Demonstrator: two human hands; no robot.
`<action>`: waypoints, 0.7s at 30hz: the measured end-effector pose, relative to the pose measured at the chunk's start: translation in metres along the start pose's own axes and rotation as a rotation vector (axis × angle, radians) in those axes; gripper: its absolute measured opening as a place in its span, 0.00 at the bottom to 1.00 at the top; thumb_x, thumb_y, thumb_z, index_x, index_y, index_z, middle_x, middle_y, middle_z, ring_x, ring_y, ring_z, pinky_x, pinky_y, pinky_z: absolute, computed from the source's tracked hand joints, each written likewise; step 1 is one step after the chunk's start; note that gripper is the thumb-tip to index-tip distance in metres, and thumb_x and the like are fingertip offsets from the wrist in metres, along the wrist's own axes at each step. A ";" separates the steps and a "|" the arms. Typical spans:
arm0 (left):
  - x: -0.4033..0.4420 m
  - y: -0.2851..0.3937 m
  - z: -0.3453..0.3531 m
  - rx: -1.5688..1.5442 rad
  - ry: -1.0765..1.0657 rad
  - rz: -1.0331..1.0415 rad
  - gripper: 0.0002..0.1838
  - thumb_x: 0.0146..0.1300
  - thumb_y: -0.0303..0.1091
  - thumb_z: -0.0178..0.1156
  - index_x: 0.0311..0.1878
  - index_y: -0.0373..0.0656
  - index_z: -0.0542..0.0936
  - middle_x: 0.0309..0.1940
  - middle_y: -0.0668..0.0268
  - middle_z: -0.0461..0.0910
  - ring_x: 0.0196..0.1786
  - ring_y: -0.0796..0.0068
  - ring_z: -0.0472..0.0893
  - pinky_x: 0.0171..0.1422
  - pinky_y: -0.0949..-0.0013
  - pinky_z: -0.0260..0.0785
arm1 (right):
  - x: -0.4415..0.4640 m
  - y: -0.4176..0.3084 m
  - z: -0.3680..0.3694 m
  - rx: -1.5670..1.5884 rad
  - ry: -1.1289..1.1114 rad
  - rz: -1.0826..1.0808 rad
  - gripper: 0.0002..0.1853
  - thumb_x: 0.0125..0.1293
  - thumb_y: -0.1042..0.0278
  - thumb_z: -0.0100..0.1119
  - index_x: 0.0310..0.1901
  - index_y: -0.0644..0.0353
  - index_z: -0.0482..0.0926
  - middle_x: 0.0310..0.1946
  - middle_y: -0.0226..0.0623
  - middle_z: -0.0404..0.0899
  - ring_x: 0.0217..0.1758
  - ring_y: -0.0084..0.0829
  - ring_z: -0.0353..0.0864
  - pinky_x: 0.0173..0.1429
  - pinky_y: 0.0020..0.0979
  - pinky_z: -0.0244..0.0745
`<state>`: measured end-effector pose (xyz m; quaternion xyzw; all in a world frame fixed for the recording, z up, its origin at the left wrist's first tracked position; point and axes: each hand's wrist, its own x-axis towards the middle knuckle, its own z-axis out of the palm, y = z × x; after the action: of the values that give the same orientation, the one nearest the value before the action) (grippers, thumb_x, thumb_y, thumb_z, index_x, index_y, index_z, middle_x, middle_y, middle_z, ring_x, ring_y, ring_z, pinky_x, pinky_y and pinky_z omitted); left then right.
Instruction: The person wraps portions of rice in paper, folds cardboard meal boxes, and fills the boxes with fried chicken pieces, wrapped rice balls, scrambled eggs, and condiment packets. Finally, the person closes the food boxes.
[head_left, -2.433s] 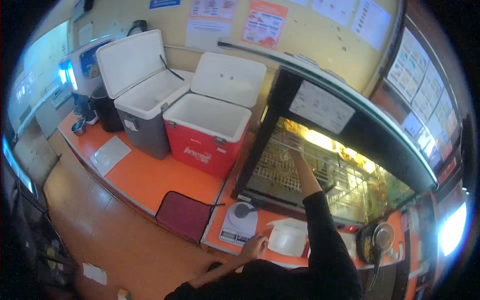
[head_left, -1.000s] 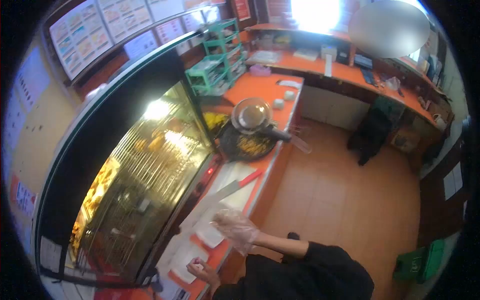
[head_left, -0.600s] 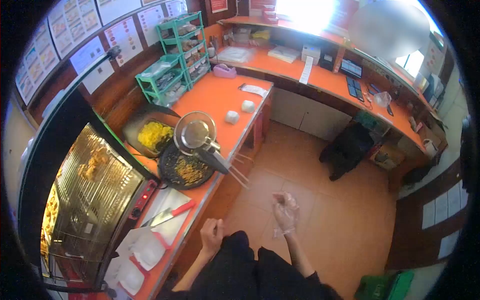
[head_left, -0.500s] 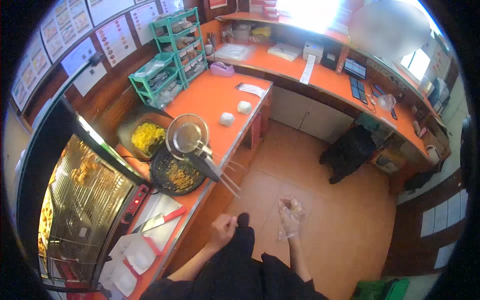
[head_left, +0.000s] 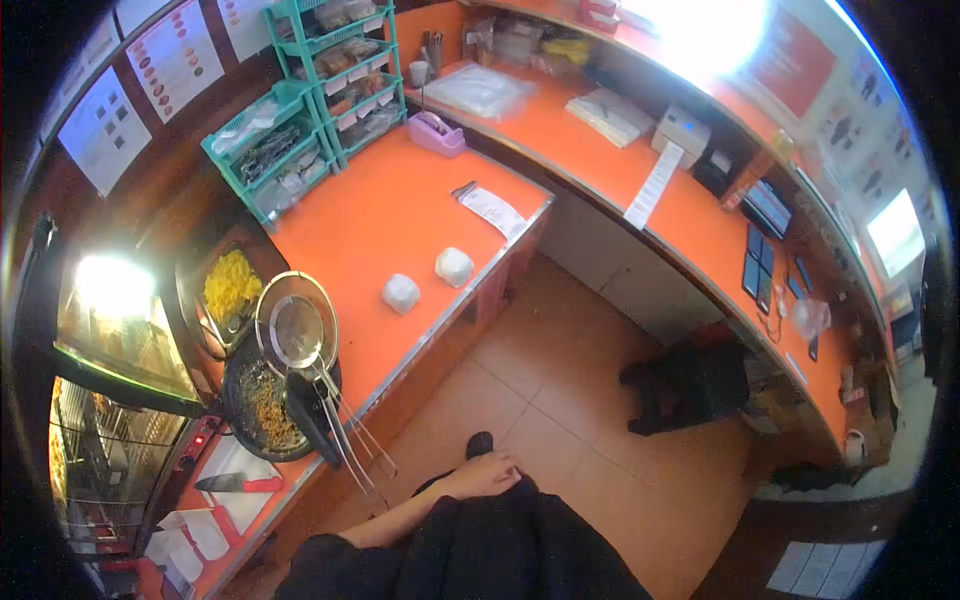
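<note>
My left hand (head_left: 488, 474) is bare and lies across the front of my black clothing (head_left: 460, 545), its fingers curled closed at the cloth's upper edge. Whether they grip the cloth or something else is hidden. My right hand is out of sight. To the left, on the orange counter (head_left: 330, 232), two white wrapped balls (head_left: 401, 293) sit apart. Nearer me, sieves (head_left: 297, 330) with long handles rest over a black pan (head_left: 262, 405) holding brown crumbs. The sieve handles stick out past the counter edge, close to my left forearm.
A knife (head_left: 240, 483) with a red handle lies beside the lit display warmer (head_left: 120, 400). Yellow food (head_left: 232, 285) fills a container behind the pan. Green drawer racks (head_left: 275, 150), a purple tape dispenser (head_left: 436, 134) and a receipt printer (head_left: 682, 135) stand farther back. A black-draped stool (head_left: 690, 385) is right.
The view has turned and come nearer the counter. My left hand has moved right, across my front. My right hand, in a clear plastic glove before, has gone out of sight.
</note>
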<state>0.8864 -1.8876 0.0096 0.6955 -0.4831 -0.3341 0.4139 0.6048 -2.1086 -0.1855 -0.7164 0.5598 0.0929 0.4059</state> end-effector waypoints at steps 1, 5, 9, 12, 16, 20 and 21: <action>0.003 -0.005 -0.007 -0.022 0.069 -0.072 0.13 0.64 0.39 0.53 0.44 0.40 0.76 0.38 0.53 0.76 0.45 0.53 0.77 0.49 0.57 0.70 | 0.009 0.004 -0.006 -0.010 -0.033 0.045 0.14 0.64 0.62 0.54 0.44 0.65 0.78 0.37 0.35 0.79 0.41 0.30 0.78 0.47 0.33 0.75; 0.009 -0.044 -0.013 0.068 0.275 -0.375 0.16 0.65 0.42 0.52 0.43 0.38 0.77 0.39 0.49 0.78 0.44 0.47 0.77 0.50 0.54 0.69 | 0.059 0.012 -0.028 -0.063 -0.142 0.138 0.15 0.65 0.61 0.52 0.45 0.65 0.77 0.39 0.36 0.79 0.43 0.31 0.78 0.47 0.33 0.75; 0.021 -0.062 -0.014 0.072 0.304 -0.617 0.17 0.65 0.43 0.51 0.43 0.37 0.77 0.39 0.48 0.78 0.42 0.44 0.77 0.50 0.52 0.69 | 0.146 -0.009 -0.052 -0.133 -0.207 0.048 0.16 0.67 0.60 0.49 0.47 0.65 0.77 0.41 0.37 0.79 0.45 0.31 0.78 0.48 0.32 0.75; 0.031 -0.082 -0.001 -0.071 0.175 -0.677 0.18 0.67 0.43 0.49 0.46 0.36 0.76 0.36 0.49 0.79 0.40 0.49 0.78 0.48 0.56 0.70 | 0.242 -0.055 -0.071 -0.152 -0.202 -0.145 0.17 0.68 0.60 0.47 0.48 0.65 0.76 0.43 0.38 0.79 0.46 0.31 0.78 0.49 0.32 0.75; 0.032 -0.087 0.028 -0.193 0.193 -0.875 0.19 0.67 0.44 0.49 0.46 0.36 0.76 0.36 0.50 0.79 0.40 0.50 0.78 0.48 0.56 0.70 | 0.396 -0.183 -0.055 0.003 -0.163 -0.615 0.17 0.68 0.60 0.46 0.47 0.65 0.77 0.43 0.38 0.79 0.47 0.30 0.78 0.49 0.31 0.74; 0.030 -0.078 0.063 -0.333 0.367 -1.087 0.19 0.67 0.44 0.49 0.46 0.36 0.76 0.36 0.50 0.79 0.40 0.51 0.78 0.48 0.56 0.70 | 0.298 -0.454 -0.113 -0.259 -0.397 -0.662 0.13 0.65 0.63 0.53 0.39 0.65 0.80 0.37 0.38 0.81 0.43 0.29 0.78 0.47 0.29 0.72; 0.030 -0.075 0.072 -0.372 0.418 -1.128 0.19 0.67 0.44 0.49 0.46 0.36 0.76 0.37 0.50 0.79 0.40 0.51 0.78 0.48 0.56 0.70 | 0.271 -0.492 -0.118 -0.262 -0.488 -0.668 0.12 0.64 0.64 0.55 0.37 0.65 0.81 0.35 0.38 0.81 0.42 0.28 0.78 0.46 0.29 0.72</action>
<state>0.8629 -1.9197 -0.0909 0.8104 0.1152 -0.4363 0.3736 1.0949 -2.3651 -0.0327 -0.8607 0.1682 0.1936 0.4398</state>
